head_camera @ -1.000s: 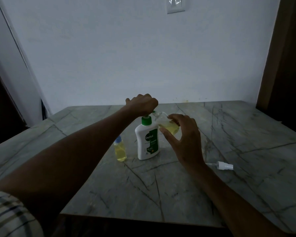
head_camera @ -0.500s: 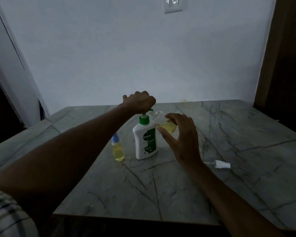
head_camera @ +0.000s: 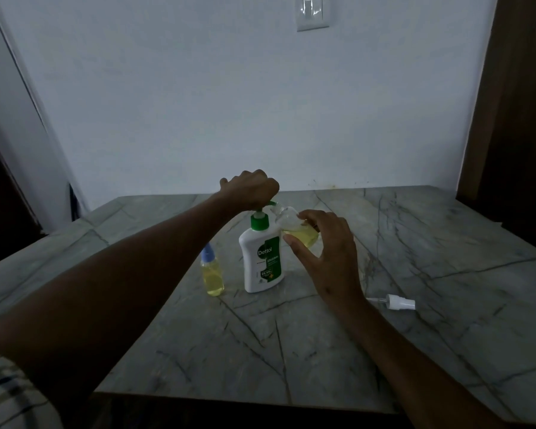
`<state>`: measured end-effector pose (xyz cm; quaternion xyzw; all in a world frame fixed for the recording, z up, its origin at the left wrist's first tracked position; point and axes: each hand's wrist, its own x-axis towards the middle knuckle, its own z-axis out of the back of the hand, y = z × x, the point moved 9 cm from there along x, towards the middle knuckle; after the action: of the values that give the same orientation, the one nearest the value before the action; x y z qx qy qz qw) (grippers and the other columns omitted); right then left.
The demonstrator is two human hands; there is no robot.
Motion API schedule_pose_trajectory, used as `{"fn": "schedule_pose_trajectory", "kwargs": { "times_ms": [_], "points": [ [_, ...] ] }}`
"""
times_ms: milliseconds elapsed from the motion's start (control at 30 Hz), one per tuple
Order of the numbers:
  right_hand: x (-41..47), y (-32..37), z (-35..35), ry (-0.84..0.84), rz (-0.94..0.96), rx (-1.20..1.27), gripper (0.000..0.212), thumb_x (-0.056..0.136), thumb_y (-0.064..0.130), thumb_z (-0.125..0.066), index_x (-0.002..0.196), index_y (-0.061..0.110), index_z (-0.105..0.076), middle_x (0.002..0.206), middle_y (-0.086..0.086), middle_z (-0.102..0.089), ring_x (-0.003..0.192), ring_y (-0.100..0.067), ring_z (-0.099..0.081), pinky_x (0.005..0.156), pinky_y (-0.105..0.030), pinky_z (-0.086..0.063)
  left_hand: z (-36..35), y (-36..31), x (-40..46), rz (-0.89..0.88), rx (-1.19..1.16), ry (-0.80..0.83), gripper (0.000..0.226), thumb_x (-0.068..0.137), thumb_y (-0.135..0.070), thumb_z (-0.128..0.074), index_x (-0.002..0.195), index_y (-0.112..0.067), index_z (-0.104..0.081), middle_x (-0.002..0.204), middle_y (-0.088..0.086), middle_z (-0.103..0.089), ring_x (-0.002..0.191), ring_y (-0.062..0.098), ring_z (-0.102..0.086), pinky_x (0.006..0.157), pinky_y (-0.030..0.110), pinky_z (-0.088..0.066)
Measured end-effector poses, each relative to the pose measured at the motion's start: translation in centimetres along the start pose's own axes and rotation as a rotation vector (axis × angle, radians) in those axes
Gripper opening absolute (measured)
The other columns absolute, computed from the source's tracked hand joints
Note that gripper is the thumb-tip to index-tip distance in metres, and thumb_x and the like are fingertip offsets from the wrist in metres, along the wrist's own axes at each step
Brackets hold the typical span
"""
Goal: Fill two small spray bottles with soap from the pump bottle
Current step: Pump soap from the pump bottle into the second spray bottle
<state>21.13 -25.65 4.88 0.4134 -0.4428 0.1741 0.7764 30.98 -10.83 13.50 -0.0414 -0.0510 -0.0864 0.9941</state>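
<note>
Second bottle is filling: the left hand [head_camera: 251, 190], fist closed, presses the green pump head of the white plastic soap bottle [head_camera: 262, 258] standing on the grey marble surface [head_camera: 322, 335]. The right hand [head_camera: 325, 252] grips the small clear spray bottle [head_camera: 297, 230], tilted, mouth at the nozzle, partly full. Judging ahead: more pumps, then fit the white spray cap [head_camera: 398, 303] lying near the right wrist. The blue-capped yellow-filled spray bottle [head_camera: 212, 275] stands just left, finished.
</note>
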Motion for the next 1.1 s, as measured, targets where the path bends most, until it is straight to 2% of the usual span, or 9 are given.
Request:
{"fn": "schedule_pose_trajectory", "kwargs": {
  "times_ms": [133,233,367,500,600,733,867,1000,1100],
  "points": [
    [0.00,-0.34,-0.23,0.004,-0.018,-0.003,0.046,0.091,0.051,-0.068,0.126,0.024,-0.059,0.121,0.004,-0.062,0.108,-0.007,-0.050,0.090,-0.043,-0.050,-0.35,0.15,0.12,0.025,-0.059,-0.007,0.032,0.073,-0.039,-0.033,0.078,-0.016,-0.054,0.109,0.005,-0.067,0.095,0.026,-0.062,0.087,0.050,-0.037],
    [0.06,-0.35,-0.27,0.009,-0.022,-0.003,0.045,0.091,0.052,-0.068,0.126,0.024,-0.059,0.121,0.006,-0.061,0.108,-0.006,-0.048,0.090,-0.041,-0.050,-0.69,0.09,0.24,0.002,-0.041,-0.031,0.025,0.091,-0.031,-0.037,0.076,-0.015,-0.049,0.113,0.009,-0.061,0.097,0.027,-0.054,0.087,0.049,-0.034],
    [0.10,-0.27,-0.34,0.012,-0.014,-0.010,0.045,0.091,0.053,-0.066,0.126,0.025,-0.058,0.120,0.006,-0.061,0.107,-0.006,-0.049,0.089,-0.041,-0.050,-0.63,0.23,0.34,0.002,-0.020,-0.039,0.024,0.099,-0.020,-0.041,0.075,-0.015,-0.047,0.115,0.011,-0.057,0.097,0.028,-0.050,0.088,0.050,-0.032],
    [0.16,-0.44,-0.33,0.005,-0.030,-0.006,0.050,0.089,0.059,-0.062,0.126,0.025,-0.059,0.121,0.004,-0.062,0.107,-0.004,-0.047,0.090,-0.042,-0.050,-0.25,0.35,0.22,0.019,-0.065,-0.019,0.024,0.090,-0.030,-0.039,0.079,-0.013,-0.053,0.114,0.009,-0.062,0.104,0.031,-0.059,0.092,0.051,-0.039],
    [0.20,-0.40,-0.32,-0.003,-0.030,-0.002,0.052,0.089,0.060,-0.059,0.126,0.024,-0.059,0.121,0.003,-0.062,0.108,-0.003,-0.046,0.090,-0.041,-0.050,0.06,0.54,0.25,0.033,-0.069,-0.023,0.024,0.095,-0.027,-0.041,0.085,-0.013,-0.058,0.113,0.008,-0.065,0.103,0.029,-0.061,0.092,0.048,-0.038],
    [0.14,-0.46,-0.45,0.001,-0.035,0.001,0.049,0.089,0.056,-0.064,0.126,0.025,-0.059,0.121,0.003,-0.063,0.108,-0.005,-0.047,0.090,-0.042,-0.050,-0.20,-0.17,-0.07,-0.007,-0.065,-0.011,0.034,0.075,-0.038,-0.032,0.082,-0.015,-0.056,0.111,0.009,-0.066,0.100,0.029,-0.062,0.095,0.051,-0.042],
    [0.04,-0.46,-0.38,0.006,-0.029,-0.002,0.048,0.090,0.057,-0.064,0.126,0.026,-0.058,0.120,0.006,-0.062,0.107,-0.005,-0.048,0.089,-0.042,-0.050,-0.51,-0.14,0.00,-0.023,-0.011,-0.052,0.025,0.092,-0.027,-0.036,0.073,-0.016,-0.046,0.106,0.008,-0.055,0.097,0.028,-0.051,0.085,0.048,-0.031],
    [0.07,-0.23,-0.24,-0.002,-0.012,-0.007,0.046,0.091,0.056,-0.064,0.126,0.027,-0.057,0.119,0.007,-0.061,0.106,-0.004,-0.047,0.088,-0.043,-0.050,-0.38,0.11,0.05,0.008,-0.046,-0.057,0.030,0.098,-0.022,-0.040,0.069,-0.016,-0.043,0.094,0.005,-0.050,0.093,0.027,-0.050,0.087,0.049,-0.032],
    [0.10,-0.17,-0.25,0.001,-0.005,-0.004,0.047,0.091,0.057,-0.063,0.127,0.027,-0.057,0.119,0.007,-0.061,0.106,-0.004,-0.048,0.088,-0.044,-0.051,-0.27,0.12,-0.08,0.017,-0.103,-0.023,0.029,0.091,-0.033,-0.039,0.081,-0.013,-0.059,0.105,0.008,-0.062,0.099,0.029,-0.059,0.095,0.051,-0.042]
  ]
}}
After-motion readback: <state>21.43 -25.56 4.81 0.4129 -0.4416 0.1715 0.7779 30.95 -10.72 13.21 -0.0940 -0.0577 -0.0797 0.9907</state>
